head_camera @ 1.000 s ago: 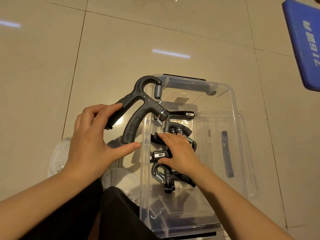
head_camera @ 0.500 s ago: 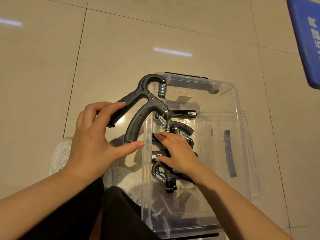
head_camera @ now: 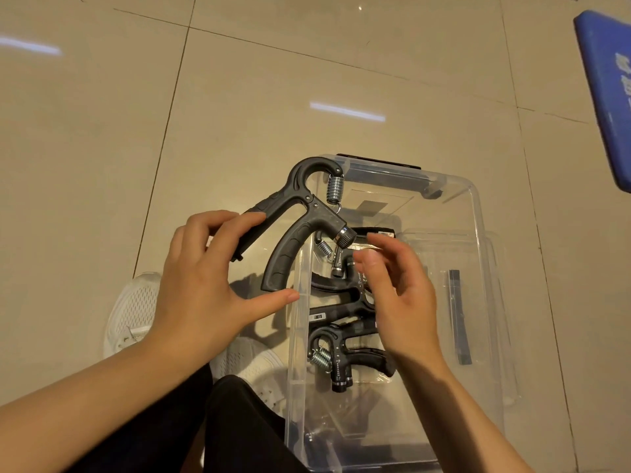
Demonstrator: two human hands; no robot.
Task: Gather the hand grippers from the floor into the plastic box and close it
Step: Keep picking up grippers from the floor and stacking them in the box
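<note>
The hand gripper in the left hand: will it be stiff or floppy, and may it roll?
The hand gripper is probably stiff: thick moulded handles, steel spring. It looks unlikely to roll, being flat and forked. The left hand holds only its handle ends, so it may swing.

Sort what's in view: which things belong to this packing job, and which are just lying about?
Job: hand gripper held by left hand; grippers in the box; plastic box; lid beside it; right hand.
Lying about: white shoes; blue board.
</note>
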